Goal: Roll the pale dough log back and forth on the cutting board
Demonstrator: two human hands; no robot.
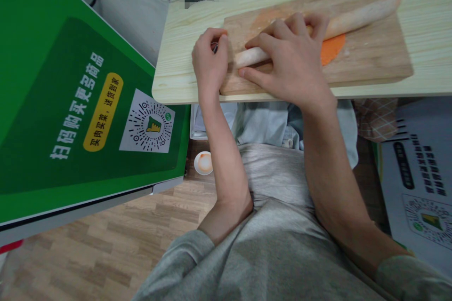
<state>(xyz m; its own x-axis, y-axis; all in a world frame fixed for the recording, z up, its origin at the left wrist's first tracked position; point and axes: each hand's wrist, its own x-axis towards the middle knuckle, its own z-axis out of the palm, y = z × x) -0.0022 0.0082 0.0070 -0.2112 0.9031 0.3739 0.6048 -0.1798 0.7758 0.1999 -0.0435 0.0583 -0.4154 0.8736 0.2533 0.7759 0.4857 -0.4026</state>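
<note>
Head view: right hand (296,63) gripped rolling pin (360,19), seemingly stiff, light, best held mid-length; left hand (212,63), 9 o'clock, curled, contents unclear.

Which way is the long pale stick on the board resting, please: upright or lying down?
Lying down: the long pale stick stretches lengthwise along the cutting board, with the right hand over it.
</note>
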